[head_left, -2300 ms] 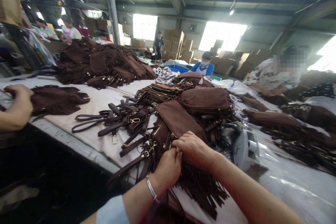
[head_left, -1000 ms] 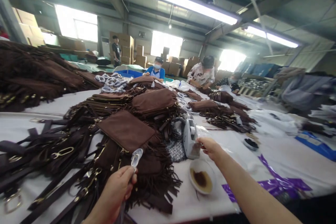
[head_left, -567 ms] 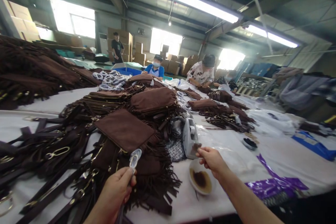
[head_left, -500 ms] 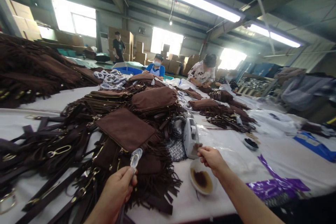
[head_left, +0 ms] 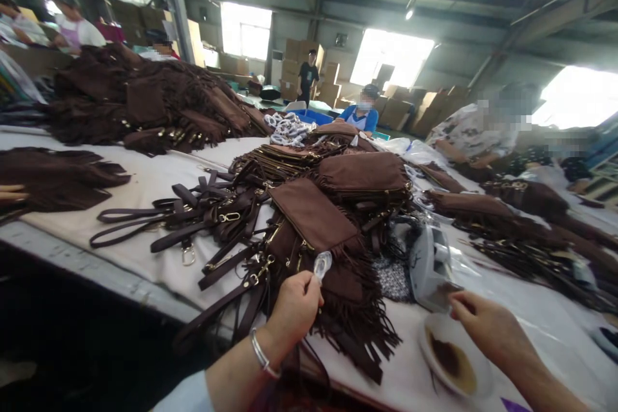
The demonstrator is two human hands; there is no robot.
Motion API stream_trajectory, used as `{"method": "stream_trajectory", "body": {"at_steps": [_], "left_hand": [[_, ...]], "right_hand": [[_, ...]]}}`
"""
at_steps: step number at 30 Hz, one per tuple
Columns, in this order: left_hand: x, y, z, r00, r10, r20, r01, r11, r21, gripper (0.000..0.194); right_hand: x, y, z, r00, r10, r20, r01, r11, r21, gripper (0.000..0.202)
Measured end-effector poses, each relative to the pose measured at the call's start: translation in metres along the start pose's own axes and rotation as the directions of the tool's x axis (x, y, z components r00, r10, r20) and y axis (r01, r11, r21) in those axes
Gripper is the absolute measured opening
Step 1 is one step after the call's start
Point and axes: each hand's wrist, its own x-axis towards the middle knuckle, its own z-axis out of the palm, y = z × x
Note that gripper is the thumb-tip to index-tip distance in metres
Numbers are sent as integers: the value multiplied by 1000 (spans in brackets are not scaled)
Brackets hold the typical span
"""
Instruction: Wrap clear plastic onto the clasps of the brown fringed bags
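Note:
My left hand (head_left: 297, 306) is closed on a strap whose metal clasp is wrapped in clear plastic (head_left: 322, 265). It is over a dark brown fringed bag (head_left: 313, 212) lying on a pile. My right hand (head_left: 487, 328) pinches a short strip of tape (head_left: 450, 288) at the front of a white tape dispenser (head_left: 429, 267); the strip is blurred. Just below those fingers sits a white dish (head_left: 427, 335) with a brown stain inside. Black-and-white woven material (head_left: 393, 280) lies beside the dispenser.
Brown straps with gold clasps (head_left: 229, 216) spread to the left of the bags. A large heap of fringed bags (head_left: 159, 96) rises at the far left. Plastic-wrapped rings (head_left: 290, 129) lie behind. Several co-workers are around, one in blue (head_left: 364, 112). The table's edge (head_left: 96, 277) runs at lower left.
My view has turned left, so the table and things appear shifted right. Both hands keep their grips, the right still at the dispenser. The left stays over the bag.

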Motion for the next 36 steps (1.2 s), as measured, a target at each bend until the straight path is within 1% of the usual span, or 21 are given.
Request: {"method": "stream_trajectory", "body": {"at_steps": [1,2,3,5,6,8,9,10,12,15,17,19,23,26,29,32,34,36], "left_hand": [[-1,0,0,1000,23,-4,-23,1000,19,36],[-2,1,0,999,43,-9,-43,998,41,36],[-3,1,0,998,60,-18,-59,996,64,36],[-6,2,-1,996,88,-32,-84,990,113,34],[-7,2,-2,994,101,-37,-95,986,137,33],[-10,2,-4,992,123,-40,-114,977,182,31],[-11,1,-5,990,132,-40,-121,972,203,31],[-12,0,-6,989,142,-42,-130,966,223,30],[-14,-3,-7,985,163,-49,-145,955,259,28],[-15,-7,-9,978,197,-63,-171,942,290,28],[-16,-8,-10,974,218,-67,-190,938,291,28],[-16,-9,-10,969,235,-70,-207,936,284,27],[-16,-11,-10,965,250,-80,-224,942,248,23],[-17,-12,-10,961,266,-73,-235,928,289,21],[-19,-11,-11,962,263,-75,-222,910,350,19],[-22,-10,-10,964,231,-131,-177,926,333,9],[-24,-11,-10,962,217,-165,-161,940,300,6],[-26,-12,-10,958,229,-170,-177,945,275,11]], "right_hand": [[-8,-16,0,1000,-23,13,21,996,90,27],[-15,-35,1,995,-81,59,68,981,184,30],[-23,-57,2,979,-161,122,122,952,280,32],[-36,-107,9,928,-284,239,149,874,463,34],[-41,-131,14,897,-343,281,157,838,523,33],[-46,-175,25,854,-422,305,179,788,589,31],[-47,-192,31,836,-453,311,188,768,612,30],[-46,-207,36,822,-473,315,195,756,625,30],[-42,-227,45,799,-498,337,199,748,633,29],[-30,-240,53,773,-500,389,216,785,581,30],[-23,-242,56,766,-492,412,245,818,521,29],[-18,-243,58,769,-477,425,263,843,470,26],[-14,-245,58,754,-459,469,256,864,434,22],[-13,-251,54,724,-461,512,254,869,424,20],[-9,-255,50,681,-461,569,253,877,409,17],[-5,-258,50,651,-453,608,266,887,377,16],[-3,-258,51,652,-444,615,274,894,355,16],[-3,-259,53,657,-434,617,265,899,350,17]]}}
